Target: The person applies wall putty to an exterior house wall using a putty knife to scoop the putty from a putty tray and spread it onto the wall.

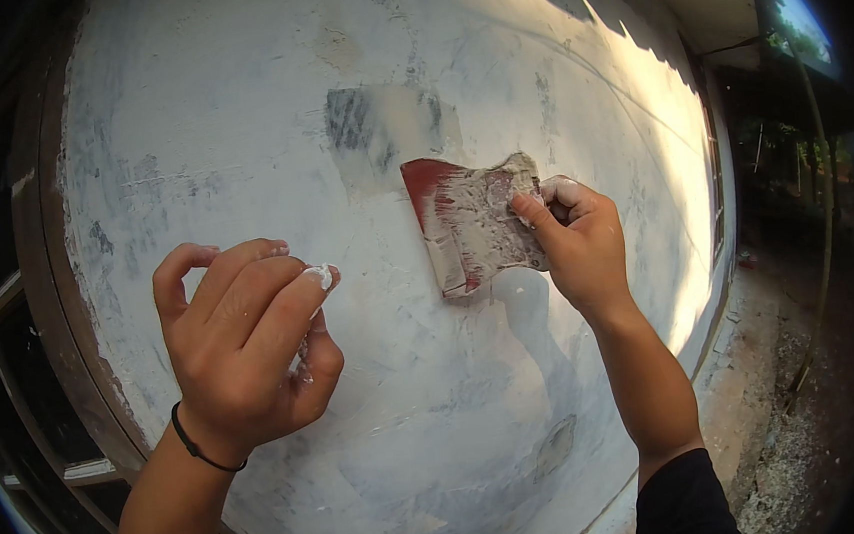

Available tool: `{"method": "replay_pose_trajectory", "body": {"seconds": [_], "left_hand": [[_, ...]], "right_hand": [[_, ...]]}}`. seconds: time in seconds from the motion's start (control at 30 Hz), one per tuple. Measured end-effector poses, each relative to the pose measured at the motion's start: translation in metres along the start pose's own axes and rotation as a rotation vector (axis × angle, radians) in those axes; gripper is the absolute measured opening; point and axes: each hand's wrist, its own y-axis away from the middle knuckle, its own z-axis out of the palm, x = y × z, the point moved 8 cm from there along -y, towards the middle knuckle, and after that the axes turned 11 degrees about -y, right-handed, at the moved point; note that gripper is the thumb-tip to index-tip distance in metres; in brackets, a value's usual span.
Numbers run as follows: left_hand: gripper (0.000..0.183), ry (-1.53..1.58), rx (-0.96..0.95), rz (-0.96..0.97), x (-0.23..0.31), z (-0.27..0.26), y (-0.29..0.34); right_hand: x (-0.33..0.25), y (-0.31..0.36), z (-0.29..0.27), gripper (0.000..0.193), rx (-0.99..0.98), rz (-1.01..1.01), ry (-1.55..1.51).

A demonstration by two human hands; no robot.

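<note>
While my left hand point(238, 347) is half-curled and empty, white paste point(323, 275) on its fingers, a smeared red scraper point(469, 224) stands before the patchy wall point(229, 172), perhaps touching, pinched firmly in my right hand point(582, 240).

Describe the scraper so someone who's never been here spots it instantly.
On the pale, patchy wall, find the dark gray patch. Just below and right of it, the right hand grips the scraper, flat, broad and smeared with beige paste. Its red upper-left corner sets it apart from the gray and white wall.
</note>
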Motion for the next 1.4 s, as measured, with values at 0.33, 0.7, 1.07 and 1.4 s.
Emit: {"method": "replay_pose_trajectory", "body": {"seconds": [0.33,0.7,1.07,1.4], "left_hand": [[0.02,0.012,-0.018,-0.008,-0.004,0.001,0.003],[0.019,0.029,-0.019,-0.032,-0.017,-0.018,0.013],[0.026,-0.008,-0.047,-0.063,-0.05,-0.09,0.047],[0.026,0.054,-0.036,-0.153,-0.052,-0.127,0.062]], "right_hand": [[0.064,-0.036,-0.078,0.031,0.31,0.143,0.295],[-0.045,-0.003,0.014,0.01,0.204,-0.494,0.549],[-0.072,0.064,0.208,0.009,-0.019,-0.658,0.719],[-0.125,0.087,0.177,0.015,-0.098,-0.445,0.207]]}}
